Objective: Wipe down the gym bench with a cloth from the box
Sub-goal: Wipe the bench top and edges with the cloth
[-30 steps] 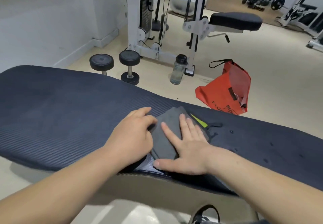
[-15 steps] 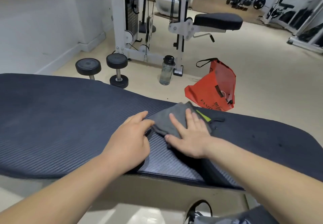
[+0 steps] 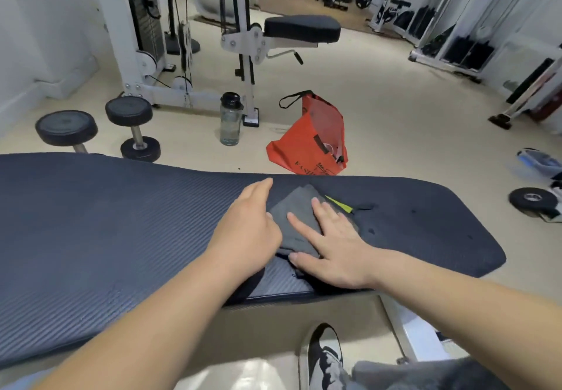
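The grey cloth (image 3: 296,225) lies folded on the dark bench pad, which serves here as the counter (image 3: 121,222), towards its right end. The right hand (image 3: 331,243) lies flat and open on the cloth, fingers spread, palm on its near right part. The left hand (image 3: 246,231) is also open, grasping nothing, resting on the counter just left of the cloth with its thumb side touching the cloth's edge.

To wipe well, I would keep the right palm broad and flat so the whole fold carries pressure, and steady the near edge with the left hand so the cloth does not bunch. The ribs run across the pad in fine lines; strokes along them should probably lift more from the grooves than strokes across. A few darker spots show on the pad just right of the right hand, possibly damp marks, so that area looks worth a pass.

The cloth looks soft, matte and thick, like microfibre, with a yellow-green tag (image 3: 339,204) at its far right corner. The counter is foam-like, ribbed, with a rounded end.

Beyond the hands on the pale, smooth floor stand a crumpled red bag (image 3: 313,143), a clear plastic bottle (image 3: 230,120) with a black cap, and black dumbbells (image 3: 133,128) with metal handles. The box is not in view.
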Available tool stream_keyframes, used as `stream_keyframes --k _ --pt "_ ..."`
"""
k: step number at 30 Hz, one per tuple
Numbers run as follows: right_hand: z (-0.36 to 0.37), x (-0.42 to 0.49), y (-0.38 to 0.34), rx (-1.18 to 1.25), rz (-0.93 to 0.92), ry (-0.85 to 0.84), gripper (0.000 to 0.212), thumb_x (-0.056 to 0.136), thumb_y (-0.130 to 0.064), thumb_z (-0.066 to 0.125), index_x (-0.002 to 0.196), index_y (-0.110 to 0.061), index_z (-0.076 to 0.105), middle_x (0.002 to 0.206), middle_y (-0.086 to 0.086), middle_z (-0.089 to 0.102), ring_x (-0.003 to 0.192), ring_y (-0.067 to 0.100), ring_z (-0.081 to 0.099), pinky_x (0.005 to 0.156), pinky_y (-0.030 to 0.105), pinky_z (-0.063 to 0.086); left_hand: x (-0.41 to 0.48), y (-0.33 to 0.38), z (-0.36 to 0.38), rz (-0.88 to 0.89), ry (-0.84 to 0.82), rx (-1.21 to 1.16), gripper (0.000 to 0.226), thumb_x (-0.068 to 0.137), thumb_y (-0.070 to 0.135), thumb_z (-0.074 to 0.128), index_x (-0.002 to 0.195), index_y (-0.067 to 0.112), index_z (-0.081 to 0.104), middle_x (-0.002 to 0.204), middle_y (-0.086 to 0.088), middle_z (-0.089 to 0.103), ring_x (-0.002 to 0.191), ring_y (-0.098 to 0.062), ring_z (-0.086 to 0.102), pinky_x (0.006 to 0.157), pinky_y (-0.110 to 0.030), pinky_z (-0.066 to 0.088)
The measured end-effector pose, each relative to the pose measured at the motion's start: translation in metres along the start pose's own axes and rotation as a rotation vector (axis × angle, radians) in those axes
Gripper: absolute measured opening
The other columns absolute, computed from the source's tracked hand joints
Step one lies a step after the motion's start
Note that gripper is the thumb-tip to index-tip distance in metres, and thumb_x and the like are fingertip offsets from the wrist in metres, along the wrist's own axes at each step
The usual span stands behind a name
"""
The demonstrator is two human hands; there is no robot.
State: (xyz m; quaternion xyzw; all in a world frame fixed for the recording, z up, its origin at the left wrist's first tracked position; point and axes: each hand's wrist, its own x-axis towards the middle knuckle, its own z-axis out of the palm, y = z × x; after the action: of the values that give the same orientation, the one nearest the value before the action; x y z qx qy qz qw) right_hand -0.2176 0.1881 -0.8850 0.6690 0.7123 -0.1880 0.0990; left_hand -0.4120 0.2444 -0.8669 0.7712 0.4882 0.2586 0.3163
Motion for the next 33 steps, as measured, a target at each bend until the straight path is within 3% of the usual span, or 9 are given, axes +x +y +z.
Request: stream_keyframes --k 4,7,10,13,15,21,24,30,33 --pt "0.021 -0.032 -0.015 -0.116 -0.309 -0.001 0.072 0.091 -0.077 0.028 0.144 -0.066 -0.021 0.166 0.008 -0.038 0.152 0.023 -0.040 0.124 0.041 -0.023 0.003 0.007 0.009 0.013 0.000 0.003 0.061 0.097 0.004 0.044 0.155 0.014 0.032 0.162 -0.002 0.034 0.147 -0.016 0.032 0.111 -0.019 0.023" --pt "0.017 -0.018 -0.001 -0.074 -0.323 0.073 0.073 0.095 -0.075 0.033 0.159 -0.056 0.004 0.173 0.007 -0.022 0.159 0.020 -0.024 0.129 0.040 -0.014 0.002 0.010 0.010 0.006 0.004 0.006 0.059 0.098 0.005 0.044 0.155 0.017 0.033 0.161 0.000 0.036 0.146 -0.015 0.033 0.107 -0.019 0.025" --pt "-0.002 0.011 0.024 0.005 -0.114 0.154 0.088 0.083 -0.090 0.022 0.161 -0.051 0.014 0.176 0.011 -0.009 0.162 0.024 -0.010 0.131 0.041 -0.004 -0.001 0.006 0.003 -0.011 0.036 0.034 0.059 0.098 0.005 0.045 0.154 0.015 0.034 0.160 -0.002 0.038 0.145 -0.018 0.035 0.109 -0.024 0.029" --pt "-0.019 0.037 0.038 0.112 0.226 0.130 0.077 0.095 -0.078 0.028 0.163 -0.049 0.007 0.175 0.013 -0.015 0.161 0.029 -0.014 0.130 0.044 -0.006 -0.005 0.002 -0.005 -0.050 0.048 0.089 0.058 0.099 0.008 0.044 0.155 0.018 0.033 0.160 0.003 0.037 0.143 -0.017 0.037 0.109 -0.028 0.032" --pt "-0.020 0.043 0.029 0.074 0.261 0.078 0.076 0.098 -0.076 0.024 0.163 -0.048 -0.004 0.172 0.015 -0.024 0.160 0.033 -0.020 0.129 0.049 -0.009 -0.007 0.001 -0.009 -0.058 0.057 0.121 0.057 0.098 0.007 0.044 0.153 0.019 0.037 0.159 0.004 0.038 0.142 -0.017 0.039 0.109 -0.028 0.033" --pt "0.005 0.008 -0.035 -0.045 -0.174 -0.050 0.078 0.098 -0.075 0.029 0.160 -0.053 -0.014 0.164 0.009 -0.043 0.151 0.028 -0.041 0.126 0.048 -0.019 -0.007 -0.001 -0.018 -0.018 0.021 0.308 0.053 0.092 0.005 0.048 0.143 0.016 0.052 0.156 -0.001 0.044 0.142 -0.022 0.042 0.114 -0.034 0.038" --pt "-0.003 0.015 -0.031 -0.072 -0.301 -0.075 0.076 0.097 -0.074 0.034 0.159 -0.056 -0.008 0.167 0.003 -0.037 0.154 0.021 -0.036 0.127 0.044 -0.017 -0.015 -0.002 -0.023 -0.008 -0.016 0.364 0.049 0.093 0.008 0.047 0.140 0.018 0.055 0.152 0.002 0.049 0.139 -0.020 0.044 0.110 -0.033 0.041" --pt "-0.031 0.051 0.030 0.057 0.147 0.034 0.077 0.096 -0.077 0.031 0.162 -0.052 -0.001 0.173 0.009 -0.023 0.160 0.028 -0.020 0.129 0.045 -0.009 -0.028 -0.006 -0.023 -0.042 0.018 0.334 0.042 0.094 0.014 0.050 0.135 0.020 0.060 0.142 0.009 0.056 0.132 -0.016 0.049 0.106 -0.032 0.043" --pt "-0.025 0.041 0.024 0.035 0.165 0.020 0.076 0.098 -0.073 0.032 0.162 -0.052 -0.003 0.171 0.012 -0.028 0.159 0.032 -0.024 0.127 0.046 -0.012 -0.021 0.000 -0.018 -0.017 0.003 0.313 0.043 0.094 0.016 0.050 0.136 0.021 0.058 0.147 0.007 0.052 0.135 -0.017 0.048 0.108 -0.035 0.043"
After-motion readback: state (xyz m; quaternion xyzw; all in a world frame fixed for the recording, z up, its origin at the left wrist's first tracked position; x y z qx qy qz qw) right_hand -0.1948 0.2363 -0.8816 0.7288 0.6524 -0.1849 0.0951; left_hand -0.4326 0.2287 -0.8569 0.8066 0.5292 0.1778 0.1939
